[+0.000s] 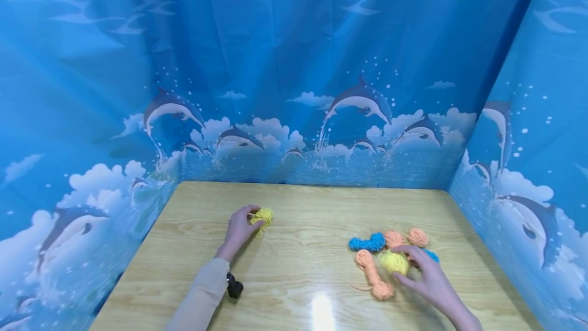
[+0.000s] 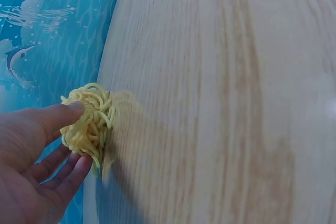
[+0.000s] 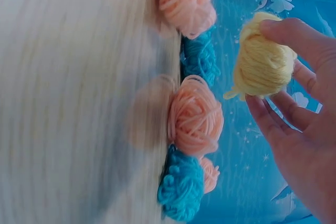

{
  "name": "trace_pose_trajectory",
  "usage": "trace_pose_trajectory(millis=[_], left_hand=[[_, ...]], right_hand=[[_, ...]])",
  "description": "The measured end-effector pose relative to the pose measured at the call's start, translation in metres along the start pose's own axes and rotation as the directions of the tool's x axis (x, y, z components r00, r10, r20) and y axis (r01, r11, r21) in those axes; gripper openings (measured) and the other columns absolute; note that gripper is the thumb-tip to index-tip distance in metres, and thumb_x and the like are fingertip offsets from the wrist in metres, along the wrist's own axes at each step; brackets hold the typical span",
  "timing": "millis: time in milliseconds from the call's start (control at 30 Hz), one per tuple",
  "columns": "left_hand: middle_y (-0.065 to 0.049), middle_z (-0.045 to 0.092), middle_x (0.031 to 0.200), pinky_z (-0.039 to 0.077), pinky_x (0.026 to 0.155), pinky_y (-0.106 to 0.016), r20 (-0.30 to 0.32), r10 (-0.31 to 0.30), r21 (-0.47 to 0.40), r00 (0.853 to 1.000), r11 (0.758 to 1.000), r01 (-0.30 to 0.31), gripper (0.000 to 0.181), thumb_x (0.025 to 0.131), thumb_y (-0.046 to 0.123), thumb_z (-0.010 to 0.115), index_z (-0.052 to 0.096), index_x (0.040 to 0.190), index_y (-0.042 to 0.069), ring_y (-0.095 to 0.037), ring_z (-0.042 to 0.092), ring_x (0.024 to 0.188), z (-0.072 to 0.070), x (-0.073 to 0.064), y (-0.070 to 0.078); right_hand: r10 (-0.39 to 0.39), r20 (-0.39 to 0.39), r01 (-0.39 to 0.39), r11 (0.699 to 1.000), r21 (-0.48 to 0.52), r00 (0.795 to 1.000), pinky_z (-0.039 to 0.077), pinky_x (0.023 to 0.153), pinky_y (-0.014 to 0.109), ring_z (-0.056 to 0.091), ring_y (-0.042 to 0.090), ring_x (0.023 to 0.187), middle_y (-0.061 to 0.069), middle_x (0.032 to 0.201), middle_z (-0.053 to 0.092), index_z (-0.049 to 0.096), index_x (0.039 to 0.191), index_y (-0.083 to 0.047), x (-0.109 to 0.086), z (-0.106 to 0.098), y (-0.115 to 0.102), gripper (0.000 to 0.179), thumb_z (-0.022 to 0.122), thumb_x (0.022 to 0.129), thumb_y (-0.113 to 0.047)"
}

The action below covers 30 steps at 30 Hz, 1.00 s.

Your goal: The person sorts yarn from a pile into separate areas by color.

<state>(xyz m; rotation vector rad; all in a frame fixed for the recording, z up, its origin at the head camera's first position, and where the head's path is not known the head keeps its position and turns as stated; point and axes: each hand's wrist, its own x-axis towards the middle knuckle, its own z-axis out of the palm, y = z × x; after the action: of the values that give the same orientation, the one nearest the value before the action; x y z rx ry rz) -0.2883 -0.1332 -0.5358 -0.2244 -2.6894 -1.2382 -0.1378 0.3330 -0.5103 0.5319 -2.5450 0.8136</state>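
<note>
My left hand [image 1: 238, 231] is at the left of the table, thumb and fingers pinching a loose, loopy yellow yarn bundle [image 1: 263, 217]. In the left wrist view this yarn bundle [image 2: 90, 127] sits close over the wood, a strand hanging below the fingertips. On the other side, my right hand [image 1: 432, 277] grips a smoother, wound pale yellow yarn ball [image 1: 393, 263] between thumb and fingers. The right wrist view has that yarn ball [image 3: 265, 61] held higher than the peach and blue yarn, a short tail sticking out from it.
Around the right hand lie a blue yarn skein [image 1: 367, 242], a long peach skein [image 1: 373, 276], a peach yarn ball [image 1: 417, 237], more peach yarn [image 1: 393, 238] and blue yarn [image 1: 432, 256] partly hidden by the hand. A dolphin-print curtain [image 1: 285, 91] borders the wooden table [image 1: 303, 259].
</note>
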Motion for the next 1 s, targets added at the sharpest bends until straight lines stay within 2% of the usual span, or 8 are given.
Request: trace_pose_trajectory(millis=[267,433,667,833,1000], left_hand=[[-0.017,0.07,0.115,0.057,0.087,-0.047,0.004,-0.008,0.004,1.0,1.0,0.008,0.036,0.087,0.009,0.08,0.069,0.121,0.001,-0.032,0.067,0.1,0.001,0.001,0.0],[-0.016,0.071,0.113,0.057,0.086,-0.046,-0.004,-0.019,0.005,1.0,1.0,0.019,0.036,0.086,0.009,0.081,0.069,0.119,0.001,-0.031,0.068,0.097,0.003,0.001,0.0],[-0.015,0.071,0.111,0.058,0.083,-0.045,-0.018,-0.037,0.013,0.999,0.999,0.037,0.035,0.085,0.011,0.082,0.069,0.117,0.002,-0.028,0.068,0.094,0.005,0.002,0.0],[-0.013,0.071,0.112,0.057,0.084,-0.045,-0.012,-0.06,0.011,0.998,0.998,0.06,0.036,0.086,0.012,0.082,0.069,0.118,0.003,-0.027,0.068,0.095,0.005,0.001,0.002],[-0.012,0.071,0.112,0.057,0.084,-0.044,-0.005,-0.067,0.012,0.998,0.998,0.067,0.035,0.087,0.013,0.082,0.069,0.118,0.004,-0.027,0.067,0.096,0.004,0.001,0.002]], right_hand=[[-0.056,-0.039,0.055,0.998,-0.012,0.998,0.059,0.07,0.032,0.063,0.011,0.097,0.003,0.113,0.069,0.067,0.119,-0.012,0.01,0.006,-0.003,0.063,0.093,0.062,0.001],[-0.046,-0.035,0.046,0.999,0.005,0.998,0.059,0.071,0.03,0.063,0.012,0.099,0.008,0.115,0.069,0.067,0.12,-0.009,0.015,0.01,-0.005,0.063,0.092,0.064,0.003],[-0.067,-0.03,0.067,0.998,0.006,0.997,0.06,0.073,0.03,0.063,0.016,0.101,0.005,0.115,0.068,0.067,0.119,-0.009,0.024,0.017,-0.005,0.061,0.092,0.065,0.003],[-0.054,-0.009,0.054,0.998,0.024,0.999,0.059,0.072,0.028,0.062,0.015,0.1,0.004,0.115,0.068,0.066,0.12,-0.01,0.031,0.022,-0.006,0.06,0.091,0.067,0.003],[-0.009,0.038,0.007,0.998,0.066,0.999,0.059,0.072,0.03,0.061,0.013,0.102,0.0,0.118,0.066,0.065,0.123,-0.012,0.036,0.026,-0.01,0.059,0.089,0.071,0.001]])
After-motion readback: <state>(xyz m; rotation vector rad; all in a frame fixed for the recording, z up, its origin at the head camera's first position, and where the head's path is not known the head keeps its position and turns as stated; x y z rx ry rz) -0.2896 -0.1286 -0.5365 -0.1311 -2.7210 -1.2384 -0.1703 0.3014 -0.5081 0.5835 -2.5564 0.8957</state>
